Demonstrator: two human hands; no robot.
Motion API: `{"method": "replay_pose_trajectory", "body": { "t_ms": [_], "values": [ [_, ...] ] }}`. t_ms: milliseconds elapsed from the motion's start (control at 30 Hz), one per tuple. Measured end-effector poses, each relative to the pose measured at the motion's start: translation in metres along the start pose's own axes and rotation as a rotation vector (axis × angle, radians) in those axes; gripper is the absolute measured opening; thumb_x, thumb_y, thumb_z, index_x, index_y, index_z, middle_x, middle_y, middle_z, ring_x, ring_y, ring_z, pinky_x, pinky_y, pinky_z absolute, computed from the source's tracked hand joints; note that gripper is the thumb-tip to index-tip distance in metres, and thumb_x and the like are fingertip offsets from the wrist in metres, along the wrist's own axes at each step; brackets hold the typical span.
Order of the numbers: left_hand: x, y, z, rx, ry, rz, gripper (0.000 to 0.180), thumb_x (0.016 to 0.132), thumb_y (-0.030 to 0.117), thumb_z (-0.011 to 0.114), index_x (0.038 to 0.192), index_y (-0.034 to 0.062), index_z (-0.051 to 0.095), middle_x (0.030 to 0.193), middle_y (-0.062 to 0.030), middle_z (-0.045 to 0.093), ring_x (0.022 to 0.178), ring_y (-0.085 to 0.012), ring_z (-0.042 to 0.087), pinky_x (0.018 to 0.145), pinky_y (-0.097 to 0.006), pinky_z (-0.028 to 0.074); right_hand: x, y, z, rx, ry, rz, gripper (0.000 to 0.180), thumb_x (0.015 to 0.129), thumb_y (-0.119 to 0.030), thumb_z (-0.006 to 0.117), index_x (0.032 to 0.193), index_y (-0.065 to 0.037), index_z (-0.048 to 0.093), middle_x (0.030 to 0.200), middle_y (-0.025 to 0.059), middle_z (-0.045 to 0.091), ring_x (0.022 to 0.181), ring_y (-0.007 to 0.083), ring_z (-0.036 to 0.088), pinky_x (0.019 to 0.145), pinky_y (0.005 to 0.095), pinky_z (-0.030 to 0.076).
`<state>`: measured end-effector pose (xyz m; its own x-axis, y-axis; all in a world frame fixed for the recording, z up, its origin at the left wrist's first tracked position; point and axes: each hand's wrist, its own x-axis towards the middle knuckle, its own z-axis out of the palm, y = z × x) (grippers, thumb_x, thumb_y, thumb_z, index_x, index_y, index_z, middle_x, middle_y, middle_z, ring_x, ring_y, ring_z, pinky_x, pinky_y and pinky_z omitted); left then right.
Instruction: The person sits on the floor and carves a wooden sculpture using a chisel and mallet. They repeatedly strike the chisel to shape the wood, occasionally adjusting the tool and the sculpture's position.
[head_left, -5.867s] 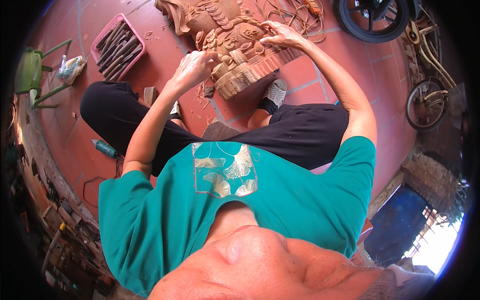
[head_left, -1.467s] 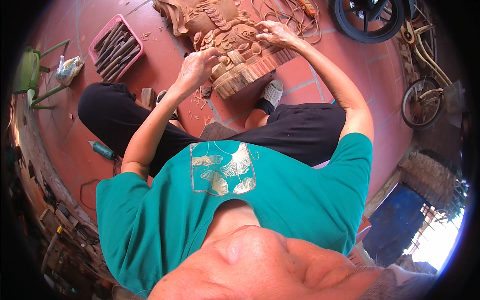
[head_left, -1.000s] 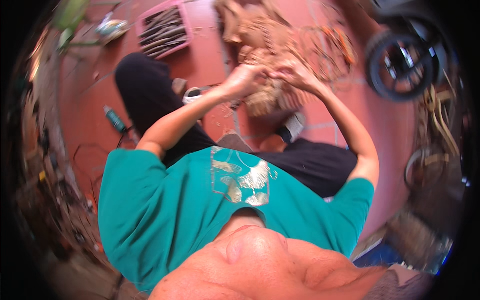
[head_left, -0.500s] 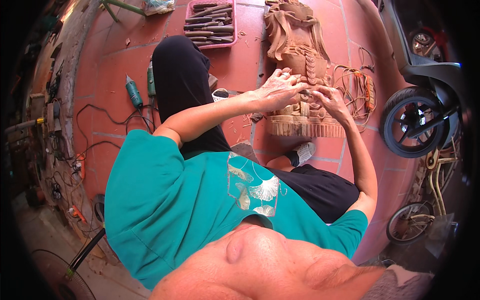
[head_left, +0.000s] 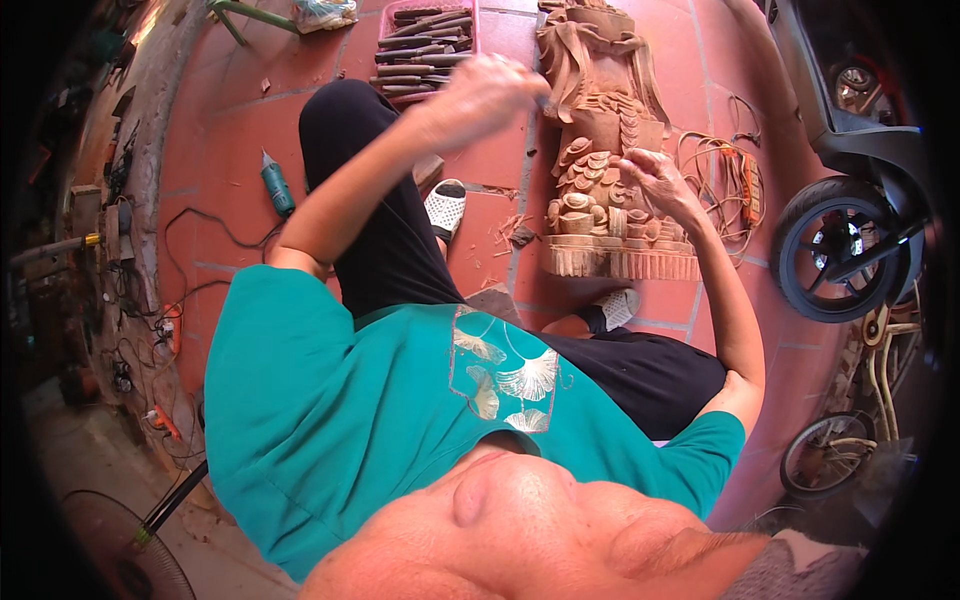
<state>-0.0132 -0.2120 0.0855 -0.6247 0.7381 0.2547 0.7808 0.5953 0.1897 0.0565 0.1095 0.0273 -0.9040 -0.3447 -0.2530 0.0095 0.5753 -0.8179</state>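
A carved wooden statue (head_left: 600,125) lies on the tiled floor, its ridged base (head_left: 625,262) toward me. Rounded, stacked shapes and draped folds cover its surface. My left hand (head_left: 490,95) is raised to the left of the carving, near a pink basket (head_left: 477,30) of tools. Motion smears it, but the fingers look closed, and a short dark bit shows at their right side; its kind I cannot make out. Against the right side of the carving, my right hand (head_left: 655,180) rests with bent fingers apart and nothing visible in them.
Several dark-handled tools (head_left: 425,45) fill the basket. A green power tool (head_left: 277,185) with its cord lies left of my raised knee. Tangled orange cable and a power strip (head_left: 748,185) lie right of the statue, beside a motorbike wheel (head_left: 840,250). Wood chips (head_left: 510,232) litter the floor.
My left hand has lifted off the carving and swung up and left toward the basket. My right hand stays at the carving, its fingers no longer meeting the left hand.
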Motion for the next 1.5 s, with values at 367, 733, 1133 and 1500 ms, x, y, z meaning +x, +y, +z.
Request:
{"method": "replay_pose_trajectory", "body": {
  "t_ms": [367, 733, 1133, 1500],
  "values": [
    [-0.032, -0.251, -0.001, -0.239, -0.006, -0.477, 0.022, 0.092, 0.018, 0.062, 0.112, 0.0139, 0.07, 0.086, -0.0061, 0.069, 0.08, -0.0139, 0.062, 0.076, -0.031, 0.05, -0.025, 0.062, -0.019, -0.503, 0.284, 0.051, 0.037, 0.088, -0.034, 0.066, 0.111, -0.005, 0.063, 0.113, 0.0144, 0.06, 0.104, 0.0314, 0.06, 0.089, 0.0415, 0.047],
    [-0.061, -0.269, 0.129, -0.031, -0.113, -0.646, 0.027, 0.087, 0.02, 0.063, 0.113, 0.0212, 0.069, 0.108, -0.0108, 0.07, 0.107, -0.0316, 0.063, 0.089, -0.046, 0.048, -0.031, 0.056, -0.023, -0.472, 0.101, 0.121, 0.062, 0.077, -0.03, 0.075, 0.13, -0.009, 0.051, 0.135, 0.0159, 0.047, 0.126, 0.0385, 0.043, 0.105, 0.0474, 0.038],
    [-0.053, -0.298, 0.181, 0.115, -0.033, -0.588, 0.024, 0.086, 0.021, 0.064, 0.109, 0.0227, 0.07, 0.099, -0.0079, 0.071, 0.1, -0.0316, 0.064, 0.085, -0.051, 0.048, -0.028, 0.067, -0.02, -0.412, 0.166, 0.116, 0.068, 0.068, -0.028, 0.08, 0.128, -0.008, 0.052, 0.135, 0.0157, 0.046, 0.125, 0.0383, 0.043, 0.105, 0.0473, 0.037],
    [-0.054, -0.306, 0.175, 0.201, 0.012, -0.616, 0.025, 0.086, 0.02, 0.065, 0.11, 0.025, 0.07, 0.096, -0.011, 0.068, 0.096, -0.0333, 0.064, 0.085, -0.05, 0.048, -0.027, 0.072, -0.022, -0.419, 0.176, 0.121, 0.071, 0.067, -0.031, 0.081, 0.128, -0.008, 0.053, 0.135, 0.0164, 0.046, 0.127, 0.038, 0.042, 0.106, 0.0478, 0.036]
  ]
}}
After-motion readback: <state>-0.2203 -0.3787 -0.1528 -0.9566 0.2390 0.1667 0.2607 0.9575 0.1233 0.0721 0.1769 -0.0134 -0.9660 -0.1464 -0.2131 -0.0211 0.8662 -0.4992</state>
